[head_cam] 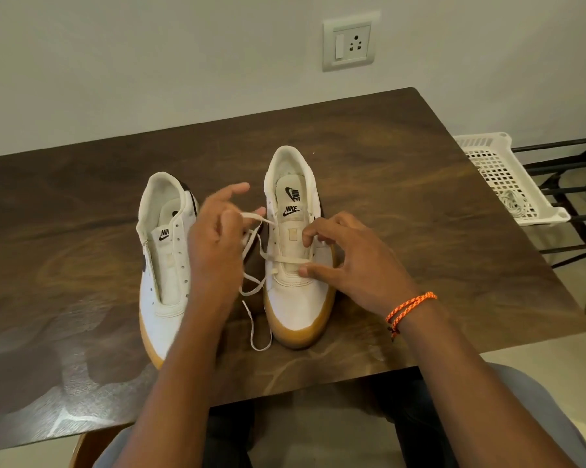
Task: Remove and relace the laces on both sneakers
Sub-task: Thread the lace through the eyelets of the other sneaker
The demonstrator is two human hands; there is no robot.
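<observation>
My desk (369, 157) is dark wood-grain with a soft sheen. Both sneakers (295, 298) look like smooth matt white leather over rubbery gum soles. The lace (251, 288) is flat woven cloth; the basket (497, 173) is perforated white plastic.

Two white sneakers stand side by side on one brown table (403, 204): the left sneaker (165, 265) with bare eyelets, the right sneaker (296, 265) with the one lace (254, 261) in view. Two hands work over them, the left hand (217, 241) and the right hand (349, 261), the right wrist wearing one orange cord bracelet (408, 307). One wall socket (349, 42) sits on the far wall, and one white plastic basket (501, 177) lies off to the right.
</observation>
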